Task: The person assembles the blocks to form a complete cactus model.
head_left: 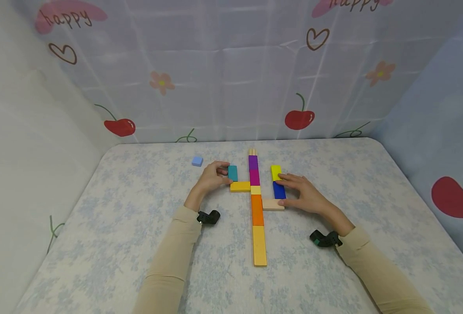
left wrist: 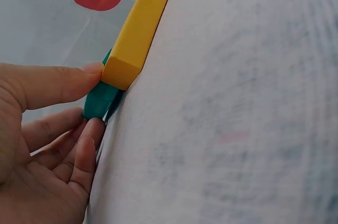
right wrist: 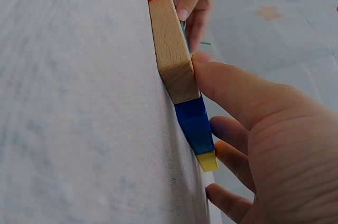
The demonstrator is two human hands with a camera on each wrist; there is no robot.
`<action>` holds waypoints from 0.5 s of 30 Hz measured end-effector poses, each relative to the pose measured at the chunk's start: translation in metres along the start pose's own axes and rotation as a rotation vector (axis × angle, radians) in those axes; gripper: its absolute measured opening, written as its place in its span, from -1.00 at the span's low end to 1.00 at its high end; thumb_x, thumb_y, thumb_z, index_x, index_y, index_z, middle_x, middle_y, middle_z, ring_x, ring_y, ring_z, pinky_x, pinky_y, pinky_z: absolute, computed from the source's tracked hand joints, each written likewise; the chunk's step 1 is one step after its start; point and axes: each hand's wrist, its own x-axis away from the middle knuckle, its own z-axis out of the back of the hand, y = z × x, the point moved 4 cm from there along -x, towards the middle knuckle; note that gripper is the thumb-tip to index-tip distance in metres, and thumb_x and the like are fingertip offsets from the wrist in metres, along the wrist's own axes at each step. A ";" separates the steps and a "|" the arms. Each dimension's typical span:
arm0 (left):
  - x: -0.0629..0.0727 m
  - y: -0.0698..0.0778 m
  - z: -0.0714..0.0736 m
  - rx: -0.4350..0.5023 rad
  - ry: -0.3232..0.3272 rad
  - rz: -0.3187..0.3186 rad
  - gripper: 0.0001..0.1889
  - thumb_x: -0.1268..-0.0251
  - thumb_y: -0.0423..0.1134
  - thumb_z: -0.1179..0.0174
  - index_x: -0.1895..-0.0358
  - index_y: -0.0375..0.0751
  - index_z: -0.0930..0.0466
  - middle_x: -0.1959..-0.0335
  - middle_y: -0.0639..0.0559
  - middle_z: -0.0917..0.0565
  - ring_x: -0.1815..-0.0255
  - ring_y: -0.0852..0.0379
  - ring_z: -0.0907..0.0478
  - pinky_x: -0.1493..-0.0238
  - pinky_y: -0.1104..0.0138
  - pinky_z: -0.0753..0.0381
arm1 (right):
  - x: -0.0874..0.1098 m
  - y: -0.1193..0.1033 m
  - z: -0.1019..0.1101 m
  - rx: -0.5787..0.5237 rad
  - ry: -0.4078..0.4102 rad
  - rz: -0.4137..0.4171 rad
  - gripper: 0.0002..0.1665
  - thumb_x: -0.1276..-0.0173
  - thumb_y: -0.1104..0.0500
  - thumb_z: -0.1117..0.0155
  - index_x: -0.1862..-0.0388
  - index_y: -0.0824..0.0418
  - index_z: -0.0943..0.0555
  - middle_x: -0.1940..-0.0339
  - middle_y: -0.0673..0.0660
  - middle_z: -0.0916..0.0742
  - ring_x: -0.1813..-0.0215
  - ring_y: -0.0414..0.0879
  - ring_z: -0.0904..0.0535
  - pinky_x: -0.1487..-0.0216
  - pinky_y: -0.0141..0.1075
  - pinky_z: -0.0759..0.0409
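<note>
A column of flat coloured blocks runs down the table: purple, magenta (head_left: 255,178), pale yellow, orange (head_left: 257,210) and a long yellow block (head_left: 259,246). My left hand (head_left: 212,178) is at the left side branch, its fingertips against the teal block (head_left: 233,173) and its thumb at the outer end of the yellow-orange block (left wrist: 138,28). On the other side, my right hand (head_left: 306,195) spreads along the right branch. Its thumb (right wrist: 232,84) touches the plain wooden block (right wrist: 171,36). The other fingers lie beside the blue block (right wrist: 194,126) and the yellow block (head_left: 276,172).
A small light blue block (head_left: 197,161) lies apart at the far left. Slim pale wooden pieces (head_left: 252,151) stand at the column's far end. The patterned tabletop (head_left: 117,244) meets a printed curtain (head_left: 223,87) at its back edge.
</note>
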 end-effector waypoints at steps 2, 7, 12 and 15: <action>0.000 0.000 0.000 0.005 -0.005 0.006 -0.37 -0.14 -0.36 -0.39 -0.33 -0.13 -0.45 -0.05 -0.13 -0.56 -0.07 -0.04 -0.49 -0.12 0.14 -0.53 | 0.000 0.000 0.000 0.001 0.000 0.001 -0.22 -0.19 -0.08 -0.46 -0.35 0.19 -0.50 -0.47 0.28 -0.40 -0.53 0.30 -0.14 -0.43 0.43 0.17; 0.000 0.001 0.000 0.010 -0.010 0.009 -0.38 -0.14 -0.37 -0.39 -0.32 -0.15 -0.46 -0.07 -0.13 -0.55 -0.09 -0.05 -0.48 -0.12 0.14 -0.52 | 0.000 0.000 0.000 -0.002 0.003 0.003 -0.22 -0.19 -0.08 -0.46 -0.35 0.19 -0.50 -0.47 0.29 -0.40 -0.52 0.30 -0.15 -0.43 0.43 0.17; 0.000 0.000 0.000 0.005 -0.016 0.002 -0.39 -0.15 -0.37 -0.38 -0.32 -0.17 -0.46 -0.08 -0.14 -0.55 -0.10 -0.05 -0.48 -0.13 0.14 -0.53 | 0.001 -0.001 0.000 0.003 0.012 0.019 -0.22 -0.19 -0.07 -0.46 -0.34 0.20 -0.50 -0.46 0.29 -0.41 -0.51 0.31 -0.16 -0.42 0.43 0.14; 0.000 0.000 0.000 0.002 -0.020 -0.003 -0.40 -0.16 -0.38 -0.37 -0.32 -0.18 -0.46 -0.09 -0.15 -0.54 -0.10 -0.06 -0.48 -0.13 0.13 -0.53 | 0.001 -0.001 0.000 0.004 0.012 0.023 -0.23 -0.19 -0.07 -0.46 -0.34 0.20 -0.50 -0.46 0.30 -0.41 -0.51 0.32 -0.16 -0.42 0.43 0.14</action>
